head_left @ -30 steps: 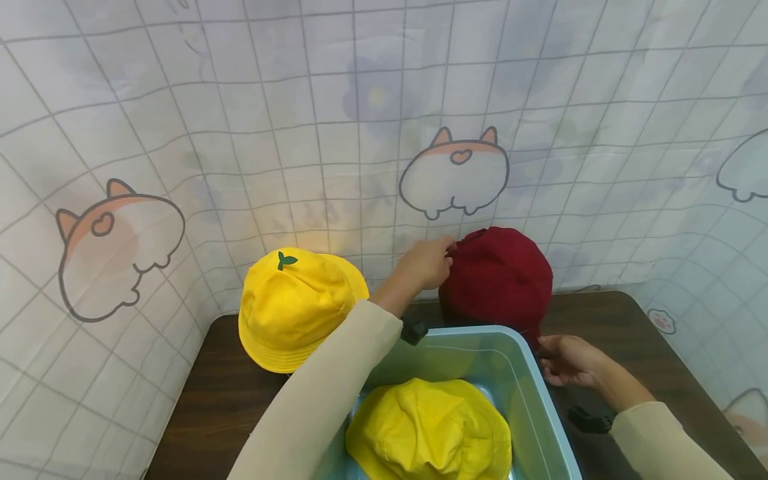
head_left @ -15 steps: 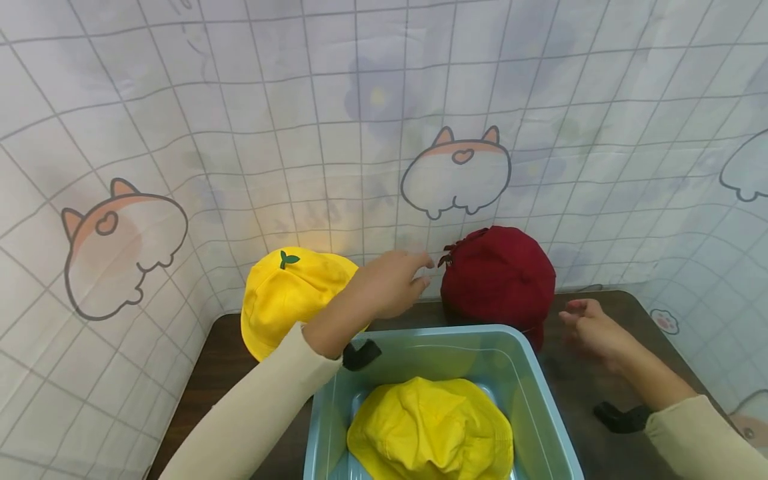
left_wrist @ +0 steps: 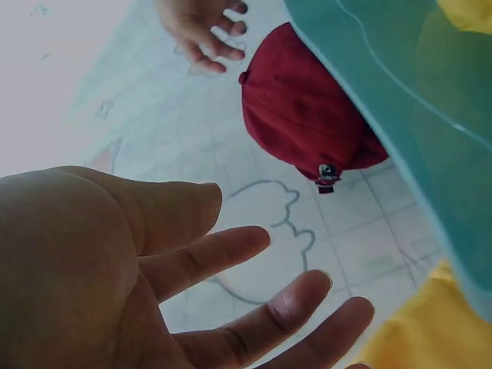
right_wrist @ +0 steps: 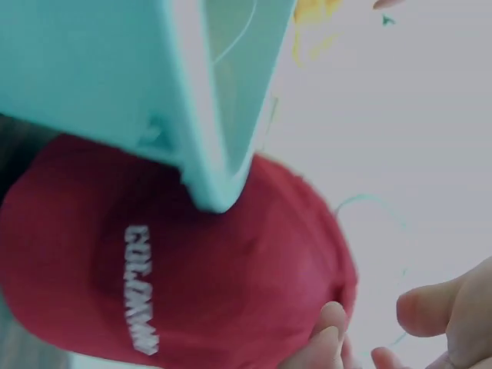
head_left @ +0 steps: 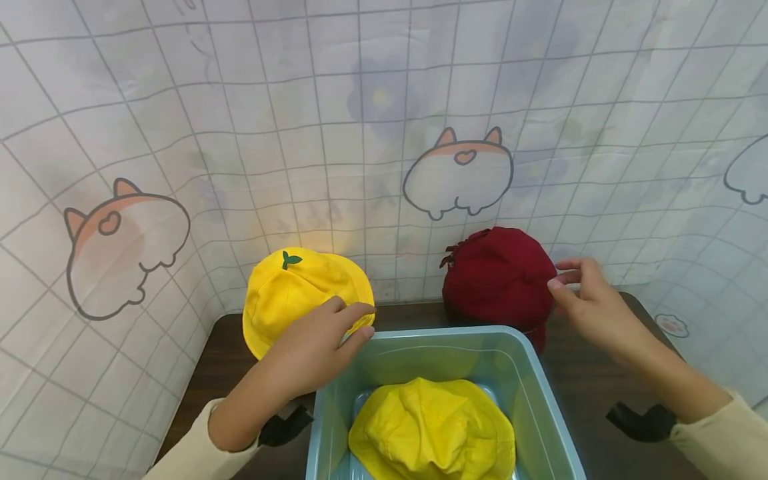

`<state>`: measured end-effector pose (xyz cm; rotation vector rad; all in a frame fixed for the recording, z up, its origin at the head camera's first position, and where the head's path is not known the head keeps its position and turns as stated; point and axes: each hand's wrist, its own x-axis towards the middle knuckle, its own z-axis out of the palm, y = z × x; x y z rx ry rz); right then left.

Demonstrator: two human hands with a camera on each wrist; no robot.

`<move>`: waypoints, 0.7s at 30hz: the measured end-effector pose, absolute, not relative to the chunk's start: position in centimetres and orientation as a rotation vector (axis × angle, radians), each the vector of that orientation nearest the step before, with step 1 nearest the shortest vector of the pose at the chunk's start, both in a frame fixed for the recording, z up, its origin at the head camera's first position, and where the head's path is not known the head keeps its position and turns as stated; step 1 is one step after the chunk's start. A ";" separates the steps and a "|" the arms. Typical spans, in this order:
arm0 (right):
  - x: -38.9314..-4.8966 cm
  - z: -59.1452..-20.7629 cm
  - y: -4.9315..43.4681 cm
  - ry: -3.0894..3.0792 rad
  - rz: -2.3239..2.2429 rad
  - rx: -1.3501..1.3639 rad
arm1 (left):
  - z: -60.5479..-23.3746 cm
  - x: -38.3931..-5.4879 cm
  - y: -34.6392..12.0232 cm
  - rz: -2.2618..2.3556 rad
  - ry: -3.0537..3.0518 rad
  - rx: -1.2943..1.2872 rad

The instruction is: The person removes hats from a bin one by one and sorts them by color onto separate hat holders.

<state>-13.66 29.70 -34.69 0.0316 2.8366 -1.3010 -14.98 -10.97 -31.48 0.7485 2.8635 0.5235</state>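
My left hand (head_left: pixel 315 347) hovers between the yellow hat (head_left: pixel 282 293) and the left rim of the blue plastic bin (head_left: pixel 462 331), fingers spread and holding nothing. That hat has a small green sprout on its crown. On the right, my right hand (head_left: pixel 600 310) is at the side of the dark red cap (head_left: pixel 498 280), its loosely bent fingers overlapping the cap's edge in the right wrist view. White lettering (right_wrist: pixel 138 288) runs across the cap's front, and its strap buckle (left_wrist: pixel 327 173) shows in the left wrist view. A second yellow hat (head_left: pixel 432 427) lies inside the bin.
The dark wooden table (head_left: pixel 591 393) ends at a rounded back right corner. Behind it hangs a white grid-patterned cloth (head_left: pixel 336 167) with cartoon animals. Black wrist mounts (head_left: pixel 642 420) sit on both forearms.
Both hands have let go of the red cap. My left hand has drawn back to the left and down; my right hand has moved up along the cap's right side.
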 end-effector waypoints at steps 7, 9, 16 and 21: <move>-12.6 -32.5 25.8 2.973 -1.177 -0.186 | -33.8 -12.4 -14.3 0.748 2.885 0.657; -12.4 -32.4 24.6 2.964 -1.157 -0.263 | -34.6 -11.6 -14.9 0.811 2.882 0.612; -11.9 -32.8 20.6 2.882 -1.071 -0.544 | -36.8 -9.8 -15.5 0.960 2.866 0.413; -11.5 -33.4 18.3 2.834 -0.904 -0.668 | -38.2 -9.4 -15.3 0.991 2.842 0.362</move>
